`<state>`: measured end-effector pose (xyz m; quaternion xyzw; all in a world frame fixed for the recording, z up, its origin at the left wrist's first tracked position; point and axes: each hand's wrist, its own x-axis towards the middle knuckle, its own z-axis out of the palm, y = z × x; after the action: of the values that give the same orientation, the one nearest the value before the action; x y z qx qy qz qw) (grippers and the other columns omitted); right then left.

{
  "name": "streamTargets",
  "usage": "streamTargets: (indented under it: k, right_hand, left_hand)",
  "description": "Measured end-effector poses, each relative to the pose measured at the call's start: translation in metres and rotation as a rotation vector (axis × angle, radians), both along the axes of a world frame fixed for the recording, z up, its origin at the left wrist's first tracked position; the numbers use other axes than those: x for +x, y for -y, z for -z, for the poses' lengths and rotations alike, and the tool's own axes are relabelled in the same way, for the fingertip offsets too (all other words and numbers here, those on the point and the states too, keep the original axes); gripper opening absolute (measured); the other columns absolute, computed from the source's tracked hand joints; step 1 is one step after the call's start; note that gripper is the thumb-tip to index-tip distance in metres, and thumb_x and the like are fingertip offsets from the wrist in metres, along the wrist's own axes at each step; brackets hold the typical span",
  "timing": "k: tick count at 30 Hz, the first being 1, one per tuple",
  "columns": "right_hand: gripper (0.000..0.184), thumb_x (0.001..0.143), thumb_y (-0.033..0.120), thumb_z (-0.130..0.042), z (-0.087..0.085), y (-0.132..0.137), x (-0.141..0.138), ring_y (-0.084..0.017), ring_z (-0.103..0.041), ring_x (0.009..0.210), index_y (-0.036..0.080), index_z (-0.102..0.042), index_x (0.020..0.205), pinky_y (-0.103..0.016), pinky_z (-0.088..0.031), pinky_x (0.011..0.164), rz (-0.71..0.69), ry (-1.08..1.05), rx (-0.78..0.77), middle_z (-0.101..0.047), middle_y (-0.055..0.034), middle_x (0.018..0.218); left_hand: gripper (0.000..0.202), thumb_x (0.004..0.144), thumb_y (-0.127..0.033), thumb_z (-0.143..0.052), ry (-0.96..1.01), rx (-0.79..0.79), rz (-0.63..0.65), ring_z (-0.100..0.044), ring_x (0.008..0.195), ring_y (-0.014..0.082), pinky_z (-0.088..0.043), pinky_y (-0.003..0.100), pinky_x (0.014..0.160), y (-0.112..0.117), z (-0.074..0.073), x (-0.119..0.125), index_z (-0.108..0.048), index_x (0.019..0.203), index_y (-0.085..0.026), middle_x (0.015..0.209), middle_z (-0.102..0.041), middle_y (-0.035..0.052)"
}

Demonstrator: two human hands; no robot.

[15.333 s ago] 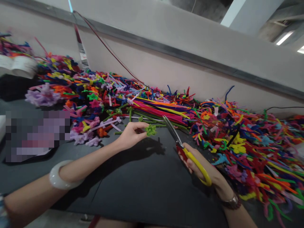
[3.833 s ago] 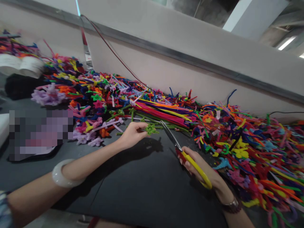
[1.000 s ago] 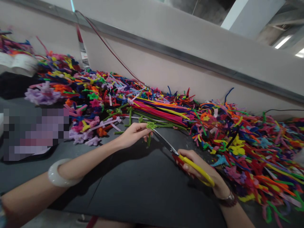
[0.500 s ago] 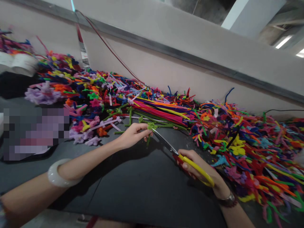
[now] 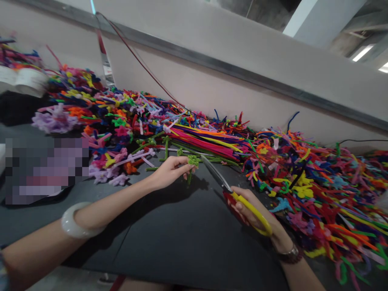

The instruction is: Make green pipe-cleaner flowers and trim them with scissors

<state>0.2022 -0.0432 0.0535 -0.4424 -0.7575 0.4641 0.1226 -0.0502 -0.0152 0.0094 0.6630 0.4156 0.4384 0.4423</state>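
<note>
Between the thumb and fingers of my left hand (image 5: 174,171) is a green pipe-cleaner flower (image 5: 193,161), its short stem pointing down below the fingers. My right hand (image 5: 247,206) is wrapped round a pair of scissors (image 5: 254,212) with yellow and red handles. The metal blades point up and left, their tips a short way right of the flower and not touching it. Behind my left hand, several green pipe-cleaner pieces (image 5: 166,148) lie on the dark table (image 5: 188,238).
A bundle of long pink, yellow and purple pipe cleaners (image 5: 209,141) lies beyond my hands. Heaps of colourful pipe-cleaner pieces spread left (image 5: 112,121) and right (image 5: 330,194) along the pale wall (image 5: 212,81). White rolls (image 5: 30,82) stand at far left, above a blurred-out patch (image 5: 45,173).
The scissors' tips have drawn away from the green flower to the right, and the blades have parted slightly. My left hand stays nearly in place, with the flower turned a little.
</note>
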Motion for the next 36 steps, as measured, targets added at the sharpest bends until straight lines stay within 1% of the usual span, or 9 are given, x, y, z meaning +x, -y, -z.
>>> streamTargets:
  k: [4,5,7,9,11,14,16,21,36]
  right_hand:
    - [0.06,0.063,0.073,-0.035,0.004,-0.001,0.005,-0.014,-0.044,0.055,0.023,-0.042,0.094,-0.026,-0.038,0.046,0.008,-0.116,0.065,-0.047,-0.0039,0.073]
    - [0.061,0.063,0.074,-0.034,0.006,-0.002,0.006,-0.015,-0.045,0.057,0.023,-0.041,0.096,-0.027,-0.039,0.048,0.0,-0.128,0.071,-0.047,-0.0044,0.075]
    - [0.058,0.065,0.073,-0.033,0.009,-0.005,0.008,-0.014,-0.042,0.055,0.021,-0.041,0.092,-0.026,-0.037,0.048,-0.024,-0.104,0.098,-0.045,-0.0022,0.071]
    - [0.054,0.065,0.07,-0.039,0.01,-0.008,0.007,-0.012,-0.038,0.052,0.02,-0.043,0.084,-0.024,-0.034,0.045,-0.027,-0.016,0.176,-0.042,0.0011,0.064]
    - [0.051,0.061,0.065,-0.05,0.011,-0.01,0.005,-0.012,-0.038,0.054,0.019,-0.043,0.082,-0.023,-0.033,0.047,0.02,0.118,0.32,-0.042,0.0019,0.064]
    - [0.05,0.057,0.055,-0.062,0.011,-0.01,0.001,-0.014,-0.045,0.062,0.018,-0.046,0.086,-0.026,-0.037,0.056,0.08,0.306,0.525,-0.05,-0.0012,0.072]
    - [0.048,0.058,0.052,-0.064,0.012,-0.01,0.0,-0.016,-0.048,0.064,0.017,-0.047,0.087,-0.027,-0.038,0.059,0.062,0.356,0.577,-0.053,-0.0027,0.075]
    - [0.05,0.057,0.053,-0.064,0.018,-0.01,0.0,-0.018,-0.052,0.068,0.017,-0.048,0.088,-0.028,-0.04,0.062,0.022,0.372,0.639,-0.056,-0.0051,0.078]
    - [0.048,0.059,0.056,-0.061,0.021,-0.011,0.0,-0.017,-0.051,0.066,0.017,-0.046,0.082,-0.027,-0.039,0.061,0.019,0.401,0.631,-0.055,-0.0042,0.075]
  left_hand:
    - [0.025,0.078,-0.032,-0.046,0.007,0.007,-0.032,-0.051,0.054,0.0095,-0.043,0.021,0.054,-0.001,0.001,0.0,-0.059,0.07,-0.011,0.065,-0.057,0.0027]
    - [0.025,0.078,-0.031,-0.046,0.006,0.016,-0.048,-0.052,0.055,0.0096,-0.043,0.021,0.054,-0.001,0.001,0.0,-0.059,0.069,-0.011,0.066,-0.058,0.003]
    - [0.024,0.077,-0.03,-0.048,0.004,0.037,-0.087,-0.053,0.056,0.0103,-0.044,0.022,0.056,-0.001,0.001,0.0,-0.059,0.066,-0.011,0.067,-0.059,0.0031]
    - [0.021,0.075,-0.028,-0.05,0.02,0.065,-0.118,-0.055,0.061,0.012,-0.045,0.022,0.059,-0.001,0.0,0.0,-0.06,0.065,-0.012,0.067,-0.06,0.0029]
    - [0.017,0.073,-0.026,-0.053,0.036,0.101,-0.134,-0.056,0.068,0.0141,-0.045,0.023,0.062,0.0,-0.001,0.0,-0.062,0.065,-0.013,0.07,-0.062,0.0035]
    - [0.015,0.071,-0.021,-0.054,0.023,0.154,-0.171,-0.057,0.075,0.0164,-0.044,0.023,0.065,0.0,-0.002,-0.001,-0.063,0.061,-0.014,0.076,-0.064,0.0045]
    - [0.016,0.07,-0.02,-0.054,0.0,0.171,-0.2,-0.057,0.073,0.0165,-0.044,0.023,0.063,-0.001,-0.001,-0.001,-0.063,0.059,-0.014,0.073,-0.064,0.0043]
    - [0.015,0.07,-0.02,-0.054,-0.009,0.184,-0.204,-0.056,0.067,0.0153,-0.043,0.023,0.059,-0.001,0.0,-0.002,-0.064,0.061,-0.014,0.064,-0.062,0.0024]
    - [0.013,0.069,-0.019,-0.055,0.021,0.188,-0.196,-0.055,0.066,0.0136,-0.043,0.021,0.059,0.0,0.0,-0.001,-0.063,0.06,-0.014,0.066,-0.062,0.0023]
